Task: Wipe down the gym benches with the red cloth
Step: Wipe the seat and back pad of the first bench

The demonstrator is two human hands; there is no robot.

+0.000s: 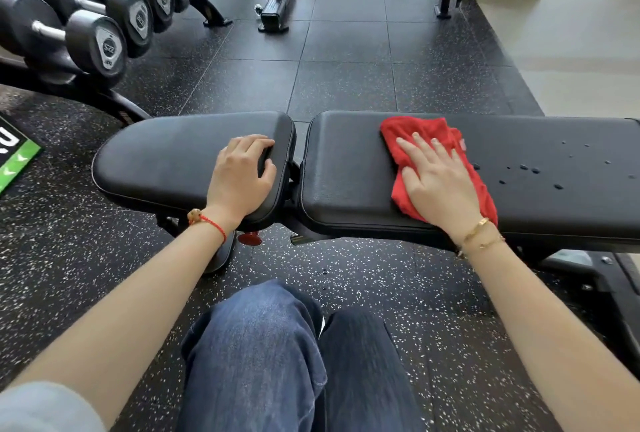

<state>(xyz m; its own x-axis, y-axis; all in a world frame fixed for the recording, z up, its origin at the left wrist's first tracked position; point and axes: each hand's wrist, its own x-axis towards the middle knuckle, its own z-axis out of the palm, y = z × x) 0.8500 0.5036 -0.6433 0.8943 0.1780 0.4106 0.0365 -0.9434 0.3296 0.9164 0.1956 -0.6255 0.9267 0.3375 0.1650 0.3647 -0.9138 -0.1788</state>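
A black padded gym bench lies across the view in two parts: a seat pad (166, 157) on the left and a long back pad (346, 171) on the right. A red cloth (419, 135) lies crumpled on the back pad. My right hand (440, 182) presses flat on the cloth with straight, spread fingers. My left hand (242, 175) rests on the right end of the seat pad, its fingers curled loosely over something dark that I cannot make out. Water droplets (526, 168) dot the back pad to the right of the cloth.
A rack of dumbbells (93, 33) stands at the far left. A second bench frame (280, 5) stands at the back on the speckled rubber floor (346, 67). My knees in blue jeans (263, 345) are just in front of the bench. A red adjustment knob (250, 238) sits under the seat.
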